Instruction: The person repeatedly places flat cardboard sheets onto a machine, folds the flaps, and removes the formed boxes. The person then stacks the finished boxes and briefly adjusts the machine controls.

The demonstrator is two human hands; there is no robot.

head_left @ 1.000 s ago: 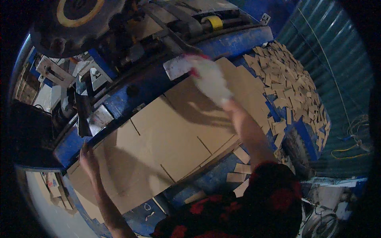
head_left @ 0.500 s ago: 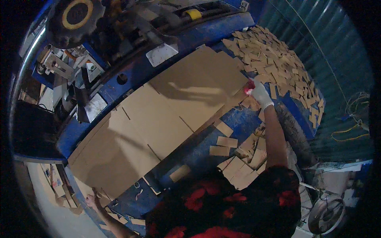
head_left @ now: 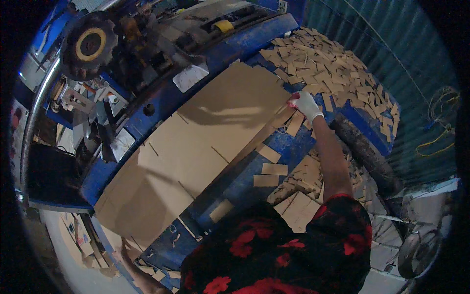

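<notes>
- Cardboard sheet [head_left: 191, 152]: it lay flat and slanted on the blue table [head_left: 235, 196], in front of the big machine with the black wheel [head_left: 90, 45].
- It looked light for its size, and stiff enough to stay flat. It would likely bend first at the dark slits [head_left: 220, 154], and its corners could get squashed. The top looked dry, so probably not very slippery.
- The best places to hold it seemed to be its two short ends, one hand at each, so the middle would not sag.
- The gloved right hand [head_left: 304, 104] was at the right end, its fingers bent in at the corner. I could not tell if they pinched the sheet or just touched it.
- The bare left hand [head_left: 122, 251] was at the near left corner. I could not tell how tight it was there, either.
- Loose little cardboard pieces [head_left: 333, 63] lay past the right end.
- One second earlier, the right hand was a blur above the sheet, and the left hand was farther up the left end. Half a second earlier, both hands were already near these corners, but the wheel sat higher in the view.
</notes>
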